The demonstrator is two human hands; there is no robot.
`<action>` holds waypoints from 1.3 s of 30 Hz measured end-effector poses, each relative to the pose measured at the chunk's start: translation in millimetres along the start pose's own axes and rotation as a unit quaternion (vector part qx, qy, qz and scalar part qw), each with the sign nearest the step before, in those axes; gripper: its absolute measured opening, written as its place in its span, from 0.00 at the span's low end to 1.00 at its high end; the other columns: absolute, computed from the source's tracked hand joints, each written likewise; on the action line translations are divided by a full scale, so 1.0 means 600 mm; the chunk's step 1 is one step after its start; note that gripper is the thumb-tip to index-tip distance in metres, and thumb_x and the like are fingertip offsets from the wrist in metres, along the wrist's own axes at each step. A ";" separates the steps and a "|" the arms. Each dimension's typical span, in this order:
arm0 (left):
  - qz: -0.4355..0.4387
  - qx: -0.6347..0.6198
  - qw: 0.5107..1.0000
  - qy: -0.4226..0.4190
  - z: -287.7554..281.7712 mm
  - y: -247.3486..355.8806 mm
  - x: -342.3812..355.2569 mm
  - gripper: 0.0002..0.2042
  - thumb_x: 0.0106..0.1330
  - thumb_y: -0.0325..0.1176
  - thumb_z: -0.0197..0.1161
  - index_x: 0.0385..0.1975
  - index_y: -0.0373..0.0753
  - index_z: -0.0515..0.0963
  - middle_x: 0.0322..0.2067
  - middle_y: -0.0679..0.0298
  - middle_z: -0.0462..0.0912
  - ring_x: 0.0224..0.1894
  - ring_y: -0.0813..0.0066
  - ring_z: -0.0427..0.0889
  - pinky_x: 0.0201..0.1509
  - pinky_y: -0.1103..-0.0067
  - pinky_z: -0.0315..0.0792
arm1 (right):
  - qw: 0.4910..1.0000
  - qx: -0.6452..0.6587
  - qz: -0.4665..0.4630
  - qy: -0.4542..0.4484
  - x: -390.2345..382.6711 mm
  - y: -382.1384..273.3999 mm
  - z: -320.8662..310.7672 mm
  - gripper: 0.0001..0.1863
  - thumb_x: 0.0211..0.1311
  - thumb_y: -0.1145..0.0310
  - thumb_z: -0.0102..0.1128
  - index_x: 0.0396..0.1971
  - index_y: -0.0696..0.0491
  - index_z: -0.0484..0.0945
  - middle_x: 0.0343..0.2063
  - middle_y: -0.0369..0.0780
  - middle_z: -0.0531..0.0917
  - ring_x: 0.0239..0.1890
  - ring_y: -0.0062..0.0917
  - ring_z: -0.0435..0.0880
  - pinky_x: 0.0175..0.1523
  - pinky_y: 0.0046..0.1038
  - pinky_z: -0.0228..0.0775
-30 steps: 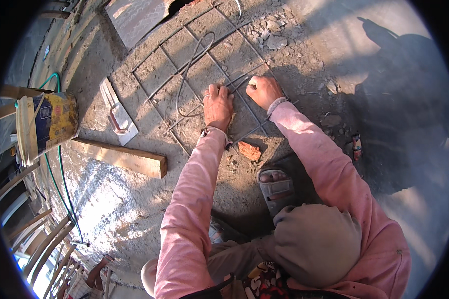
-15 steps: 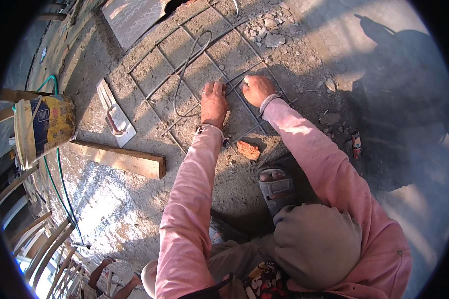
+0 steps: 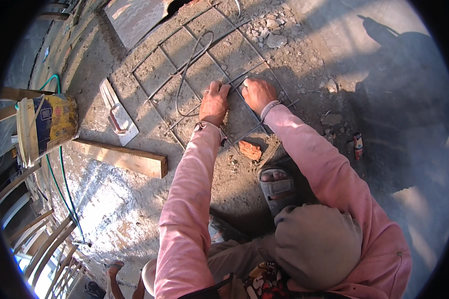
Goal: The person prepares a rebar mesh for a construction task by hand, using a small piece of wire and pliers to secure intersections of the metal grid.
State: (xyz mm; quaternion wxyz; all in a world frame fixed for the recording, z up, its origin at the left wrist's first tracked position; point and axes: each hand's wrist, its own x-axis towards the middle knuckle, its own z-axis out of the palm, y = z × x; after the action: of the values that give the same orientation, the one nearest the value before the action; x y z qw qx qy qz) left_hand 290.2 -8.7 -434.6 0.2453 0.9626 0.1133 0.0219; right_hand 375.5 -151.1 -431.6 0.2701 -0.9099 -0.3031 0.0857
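A grid of thin steel rods (image 3: 148,99) lies on the rough ground before me, a bent loop of wire (image 3: 177,101) resting across its left part. My left hand (image 3: 214,104) is closed over the grid near a rod crossing, fingers curled at the rods. Just to its right, my right hand (image 3: 260,94) has thumb and fingers pinched together close above the same crossing. What sits in that pinch is too small to make out. A broken piece of orange brick (image 3: 250,150) is at the grid's near edge.
Left of the grid lie a flat plastering trowel (image 3: 118,117) and a wooden beam (image 3: 119,158). Beyond them stands a yellow and blue bucket (image 3: 60,122), with a green hose (image 3: 60,174) alongside. Rubble (image 3: 274,39) is heaped far right. Another person's leg (image 3: 115,279) shows lower left.
The right hand has turned slightly at the crossing, still pinched. My left hand stays nearly in place. The other person's leg at the lower left has shifted.
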 end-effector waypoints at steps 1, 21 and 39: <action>0.000 0.000 1.000 -0.001 0.000 -0.003 -0.001 0.15 0.56 0.24 0.54 0.43 0.44 0.77 0.44 0.58 0.72 0.46 0.55 0.74 0.50 0.67 0.72 | 1.000 -0.004 0.004 -0.020 0.002 -0.004 -0.001 0.06 0.53 0.69 0.53 0.26 0.55 0.77 0.29 0.47 0.82 0.34 0.43 0.81 0.38 0.41 0.73; 0.092 0.090 0.992 0.013 -0.011 -0.011 0.009 0.12 0.57 0.29 0.53 0.41 0.47 0.76 0.42 0.64 0.72 0.45 0.64 0.76 0.48 0.71 0.72 | 0.998 -0.040 0.055 -0.006 0.013 0.022 0.011 0.05 0.50 0.72 0.56 0.27 0.51 0.79 0.34 0.39 0.81 0.44 0.36 0.76 0.48 0.43 0.58; 0.216 0.180 0.957 -0.070 -0.031 -0.018 0.037 0.13 0.57 0.28 0.52 0.43 0.44 0.72 0.44 0.64 0.70 0.49 0.66 0.72 0.51 0.71 0.67 | 0.987 0.063 0.125 -0.084 0.016 -0.004 -0.003 0.12 0.54 0.60 0.57 0.28 0.53 0.81 0.31 0.45 0.83 0.37 0.41 0.80 0.45 0.44 0.65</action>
State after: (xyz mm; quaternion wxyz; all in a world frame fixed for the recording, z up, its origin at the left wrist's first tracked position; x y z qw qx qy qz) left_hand 307.5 14.1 -423.3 0.0641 0.9915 -0.1128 -0.0135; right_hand 382.5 -144.4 -428.7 0.2881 -0.9112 -0.2022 0.2139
